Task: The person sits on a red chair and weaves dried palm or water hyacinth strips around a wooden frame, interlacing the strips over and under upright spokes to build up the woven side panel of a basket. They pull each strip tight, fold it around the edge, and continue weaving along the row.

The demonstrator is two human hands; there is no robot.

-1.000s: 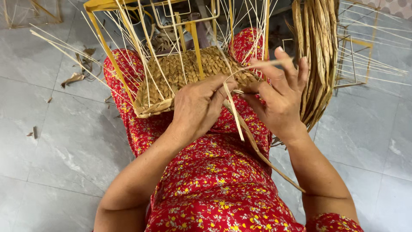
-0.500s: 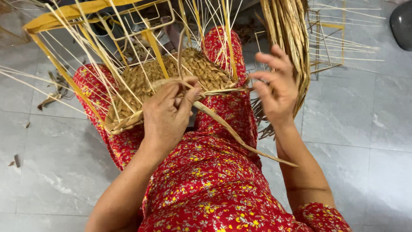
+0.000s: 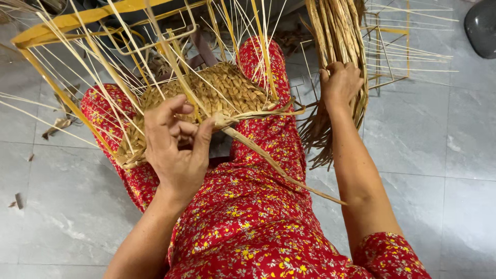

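A half-woven straw basket (image 3: 227,90) rests on my lap, over a red flowered dress (image 3: 248,206). Thin pale upright strands stick out of it around a yellow metal frame (image 3: 67,21). My left hand (image 3: 175,147) pinches the basket's near rim, where a long flat straw strand (image 3: 279,168) trails down across my thigh. My right hand (image 3: 340,82) is out to the right, closed around a hanging bundle of dried straw (image 3: 336,36).
Grey tiled floor (image 3: 439,155) lies all around. A second wire frame with pale strands (image 3: 398,46) stands behind the straw bundle. A dark rounded object (image 3: 481,26) sits at top right. Straw scraps (image 3: 57,124) lie on the floor at left.
My right hand left the basket rim and moved right and up to grasp the straw bundle. My left hand stayed at the rim. The view shifted slightly.
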